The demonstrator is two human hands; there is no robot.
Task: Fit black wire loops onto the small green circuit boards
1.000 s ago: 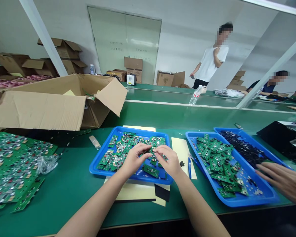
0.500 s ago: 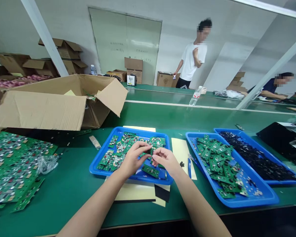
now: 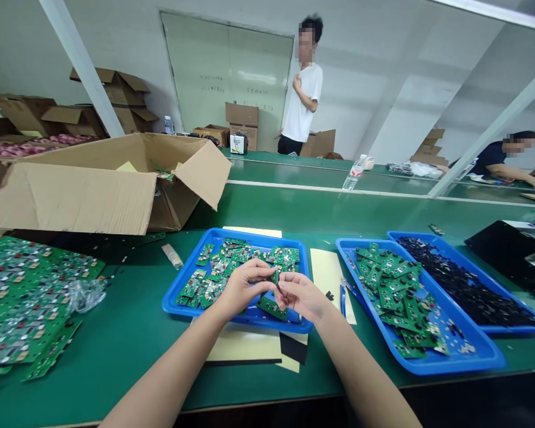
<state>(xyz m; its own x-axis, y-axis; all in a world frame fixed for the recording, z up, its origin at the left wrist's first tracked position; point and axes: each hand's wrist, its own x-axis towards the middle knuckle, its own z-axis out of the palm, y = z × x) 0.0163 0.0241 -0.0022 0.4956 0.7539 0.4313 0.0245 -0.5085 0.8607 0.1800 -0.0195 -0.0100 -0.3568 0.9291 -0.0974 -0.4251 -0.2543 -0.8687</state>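
My left hand [image 3: 241, 288] and my right hand [image 3: 301, 294] meet over the front of a blue tray [image 3: 178, 297] full of small green circuit boards [image 3: 218, 273]. Both hands pinch one small green board [image 3: 275, 277] between their fingertips, fingers curled round it. Another loose board [image 3: 271, 308] lies in the tray just below my hands. Yellow and black sheets [image 3: 245, 348] stick out from under the tray's near edge.
Two more blue trays stand to the right, one with green boards [image 3: 396, 297], one with black parts [image 3: 463, 288]. Large green panels [image 3: 22, 297] lie at the left beside an open cardboard box [image 3: 93, 190]. A person in white [image 3: 301, 101] stands behind; another sits far right [image 3: 503, 157].
My hands have closed in tighter on the small board and shifted slightly lower. A co-worker's hand at the right tray has gone. The standing person has walked left.
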